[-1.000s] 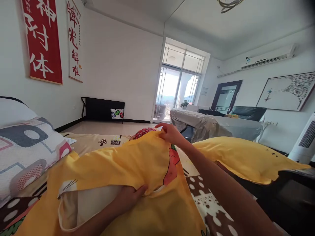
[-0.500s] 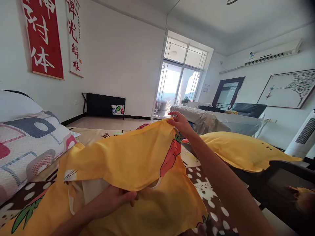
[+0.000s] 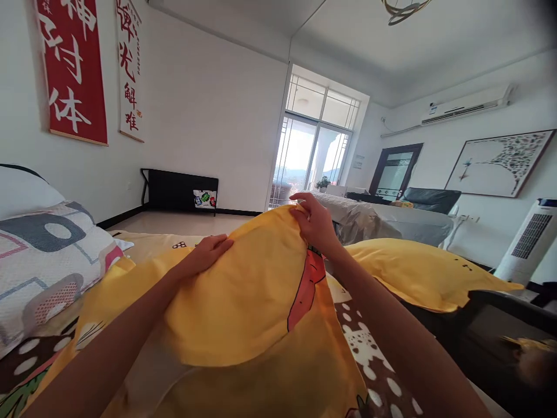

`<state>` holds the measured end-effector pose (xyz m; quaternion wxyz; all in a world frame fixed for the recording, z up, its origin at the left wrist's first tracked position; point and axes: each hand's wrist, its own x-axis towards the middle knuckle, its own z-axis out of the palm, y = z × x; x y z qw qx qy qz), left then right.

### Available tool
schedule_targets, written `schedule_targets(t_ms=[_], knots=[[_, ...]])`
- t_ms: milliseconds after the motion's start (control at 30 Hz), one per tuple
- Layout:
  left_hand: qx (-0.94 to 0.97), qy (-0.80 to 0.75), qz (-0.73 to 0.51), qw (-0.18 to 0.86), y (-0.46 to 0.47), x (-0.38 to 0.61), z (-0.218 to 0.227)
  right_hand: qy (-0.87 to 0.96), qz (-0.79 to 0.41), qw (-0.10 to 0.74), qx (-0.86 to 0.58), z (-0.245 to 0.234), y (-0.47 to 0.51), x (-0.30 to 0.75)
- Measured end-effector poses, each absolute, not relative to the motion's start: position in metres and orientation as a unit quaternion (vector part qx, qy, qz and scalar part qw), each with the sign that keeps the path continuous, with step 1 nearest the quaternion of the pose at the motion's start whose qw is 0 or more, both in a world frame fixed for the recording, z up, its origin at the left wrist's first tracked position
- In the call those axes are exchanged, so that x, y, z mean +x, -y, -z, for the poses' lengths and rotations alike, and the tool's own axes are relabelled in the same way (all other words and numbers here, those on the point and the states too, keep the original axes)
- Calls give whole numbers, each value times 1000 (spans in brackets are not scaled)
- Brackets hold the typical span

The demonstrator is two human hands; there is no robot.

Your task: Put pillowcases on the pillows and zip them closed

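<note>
Head view: the yellow cover (image 3: 243, 296) was on the bed (image 3: 365, 342), pinched by the right hand (image 3: 317, 219) at a raised corner! The left hand (image 3: 208, 254) had fingers together over its edge, grip unclear. Partway, I judged: corner up, opening (image 3: 217, 364) unclosed.

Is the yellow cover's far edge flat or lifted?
Lifted: the right hand pinches the yellow cover at its far edge, and it slopes down from there.

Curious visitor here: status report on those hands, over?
Right hand pinching yellow carrot-print pillowcase by upper corner. Left hand on its top edge. Pillowcase partly raised. Nothing visibly blocking either hand.
</note>
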<state>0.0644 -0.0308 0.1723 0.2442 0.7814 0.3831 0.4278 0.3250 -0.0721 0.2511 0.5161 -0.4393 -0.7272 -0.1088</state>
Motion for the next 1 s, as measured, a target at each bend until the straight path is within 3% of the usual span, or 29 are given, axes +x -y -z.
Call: schedule_targets(t_ms=[233, 367, 633, 733, 900, 1000], knots=[[746, -375, -498, 232, 34, 55, -160, 654, -211, 617, -385, -229, 66, 344], [727, -377, -515, 253, 32, 49, -161, 648, -293, 584, -391, -217, 79, 332], [651, -354, -541, 398, 47, 40, -160, 650, -162, 597, -441, -202, 61, 321], [640, -364, -509, 446, 49, 27, -155, 643, -179, 616, -419, -197, 56, 323], [657, -368, -502, 426, 40, 16, -144, 662, -221, 597, -395, -200, 56, 320], [680, -379, -500, 379, 33, 20, -138, 686, -169, 566, -425, -211, 54, 315]])
